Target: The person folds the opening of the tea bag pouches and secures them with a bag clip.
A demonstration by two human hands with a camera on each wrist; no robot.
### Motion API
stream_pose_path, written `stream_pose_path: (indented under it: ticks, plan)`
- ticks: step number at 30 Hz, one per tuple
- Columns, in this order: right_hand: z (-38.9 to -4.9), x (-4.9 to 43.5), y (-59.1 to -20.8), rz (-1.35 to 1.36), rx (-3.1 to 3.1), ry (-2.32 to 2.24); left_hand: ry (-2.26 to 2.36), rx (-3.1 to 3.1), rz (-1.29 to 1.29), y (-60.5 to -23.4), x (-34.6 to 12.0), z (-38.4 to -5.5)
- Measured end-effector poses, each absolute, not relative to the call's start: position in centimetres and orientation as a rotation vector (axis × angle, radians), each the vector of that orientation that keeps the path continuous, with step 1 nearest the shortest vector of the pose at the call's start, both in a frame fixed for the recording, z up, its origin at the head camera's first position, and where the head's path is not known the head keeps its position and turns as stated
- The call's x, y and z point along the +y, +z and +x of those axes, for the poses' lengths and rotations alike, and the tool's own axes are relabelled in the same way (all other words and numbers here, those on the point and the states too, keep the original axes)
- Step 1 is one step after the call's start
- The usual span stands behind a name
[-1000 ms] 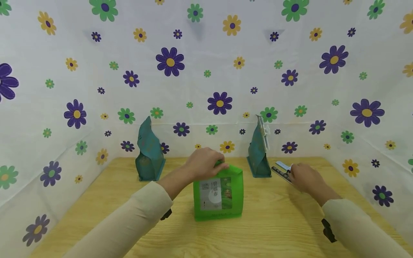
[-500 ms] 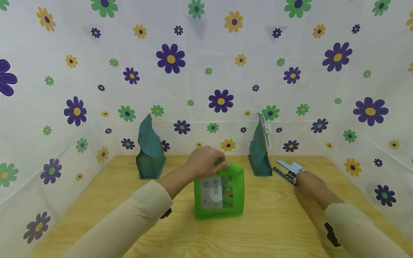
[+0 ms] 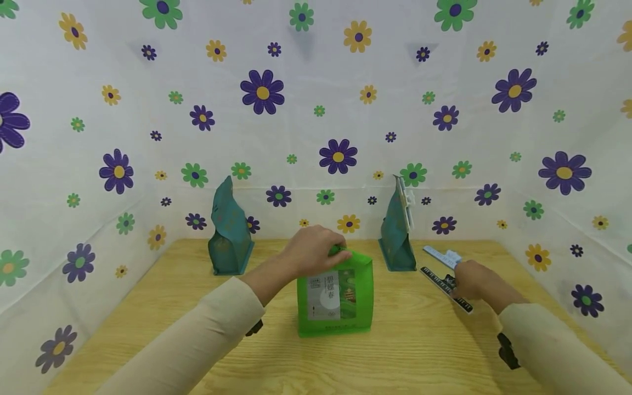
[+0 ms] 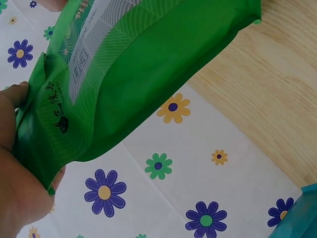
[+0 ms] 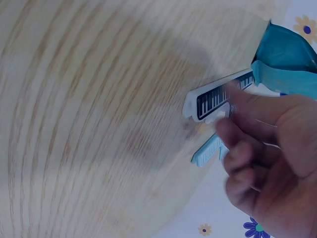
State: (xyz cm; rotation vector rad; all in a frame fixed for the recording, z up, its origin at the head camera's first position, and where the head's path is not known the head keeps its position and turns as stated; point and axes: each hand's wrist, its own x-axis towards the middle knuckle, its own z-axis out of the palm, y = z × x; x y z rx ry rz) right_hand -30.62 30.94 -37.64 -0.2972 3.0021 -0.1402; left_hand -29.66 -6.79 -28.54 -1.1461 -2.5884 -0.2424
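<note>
My left hand (image 3: 316, 249) grips the folded top of a green tea bag (image 3: 336, 299), which stands upright with its printed label facing me. In the left wrist view, fingers and thumb pinch the green bag's (image 4: 143, 74) top edge. Over at the right, my right hand (image 3: 478, 282) pinches a black-and-white bag clip (image 3: 434, 278) with a piano-key pattern. The right wrist view has thumb and forefinger at the middle of this clip (image 5: 213, 103), slightly blurred. A light blue bag clip (image 3: 436, 256) lies just behind it on the table.
Two teal bags stand at the back: one on the left (image 3: 229, 236), one on the right (image 3: 395, 241). Pale clips (image 3: 408, 206) sit along the right one's top edge. Flowered white cloth (image 3: 296, 131) walls in the wooden table (image 3: 237, 356) at the back and sides.
My right hand has drawn the piano-key clip toward me and to the right, away from the light blue clip. The left hand and green bag have stayed put.
</note>
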Motion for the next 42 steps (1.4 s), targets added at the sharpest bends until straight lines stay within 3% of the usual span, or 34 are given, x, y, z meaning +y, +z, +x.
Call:
stream_pose_path:
  ticks: [5,13,29,42]
  plan:
    - [-30.6,30.6,-37.7,-0.125,3.023,-0.202,-0.247,-2.585,-1.146,-28.7,-6.8,-29.7]
    - [-30.5,30.5,-38.9,-0.186,3.03,-0.221,-0.244,-2.579,-1.138,-28.7,-6.8,-29.5]
    - [-30.8,29.7,-37.0,-0.694,3.032,-0.301,-0.204,-2.619,-1.127,-28.6,-6.8,-29.4]
    - [-30.0,26.5,-34.3,-1.002,3.096,-0.506,-0.223,-2.631,-1.149,-28.5,-6.8,-29.5]
